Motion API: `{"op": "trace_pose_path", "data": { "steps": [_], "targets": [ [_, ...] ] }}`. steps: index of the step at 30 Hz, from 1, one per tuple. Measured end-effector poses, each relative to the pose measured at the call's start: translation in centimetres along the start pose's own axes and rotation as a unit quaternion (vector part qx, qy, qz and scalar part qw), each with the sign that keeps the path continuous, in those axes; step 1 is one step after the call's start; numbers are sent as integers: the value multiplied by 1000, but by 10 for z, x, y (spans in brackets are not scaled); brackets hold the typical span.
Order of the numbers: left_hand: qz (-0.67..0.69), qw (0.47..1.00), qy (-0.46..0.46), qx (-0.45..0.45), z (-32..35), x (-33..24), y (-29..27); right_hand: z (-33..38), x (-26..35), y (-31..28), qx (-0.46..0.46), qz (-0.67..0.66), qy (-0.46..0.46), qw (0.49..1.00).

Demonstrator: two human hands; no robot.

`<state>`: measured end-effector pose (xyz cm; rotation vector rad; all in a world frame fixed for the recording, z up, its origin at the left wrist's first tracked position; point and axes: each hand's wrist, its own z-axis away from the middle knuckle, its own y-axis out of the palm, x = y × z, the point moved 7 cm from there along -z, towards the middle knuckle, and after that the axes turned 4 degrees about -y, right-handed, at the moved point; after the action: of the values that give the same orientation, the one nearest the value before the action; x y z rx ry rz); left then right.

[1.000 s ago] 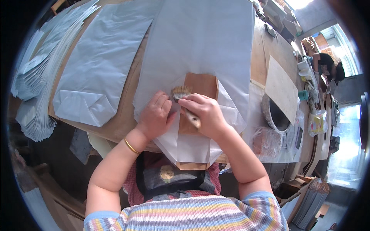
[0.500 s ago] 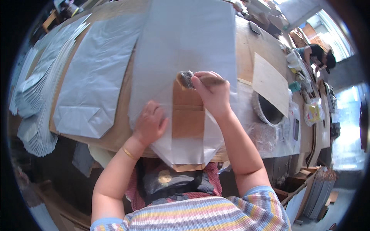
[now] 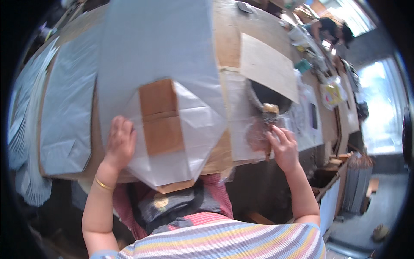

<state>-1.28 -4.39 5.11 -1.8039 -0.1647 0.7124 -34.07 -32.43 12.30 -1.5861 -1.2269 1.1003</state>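
Note:
A large whitish paper sack (image 3: pixel 164 39) lies before me, its near end folded into a pointed bottom with a brown paper patch (image 3: pixel 161 116) in the middle. On the left side of that end my left hand (image 3: pixel 120 142) rests, fingers stretched out and holding nothing. My right hand (image 3: pixel 282 146) grips a brush (image 3: pixel 270 113) by its handle, to the right of the sack. The brush's head, pale at the tip, is at the near rim of a dark round bowl (image 3: pixel 255 96). A flat pale board (image 3: pixel 269 64) covers the bowl's far part, and the bowl's contents are hard to make out.
Another folded-bottom sack (image 3: pixel 69 108) lies to the left, beside a fanned stack of sacks (image 3: pixel 23 129) at the table's edge. Clear plastic and a dark phone-like object (image 3: pixel 313 115) are right of the bowl. Farther right, another person (image 3: pixel 330 30) bends over.
My right hand has carried the brush from above the brown patch rightward to the bowl. My left hand stays on the sack's left side. The whole view has shifted.

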Motion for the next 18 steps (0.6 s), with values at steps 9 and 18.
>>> {"op": "trace_pose_path", "data": {
  "steps": [9,18],
  "targets": [
    [121,937,-225,239,-76,38,-17,-188,59,110,171,-427,187,868],
    [-187,964,162,-103,-1,-16,-18,-156,112,74,-45,-116,-165,978]
  ]
}}
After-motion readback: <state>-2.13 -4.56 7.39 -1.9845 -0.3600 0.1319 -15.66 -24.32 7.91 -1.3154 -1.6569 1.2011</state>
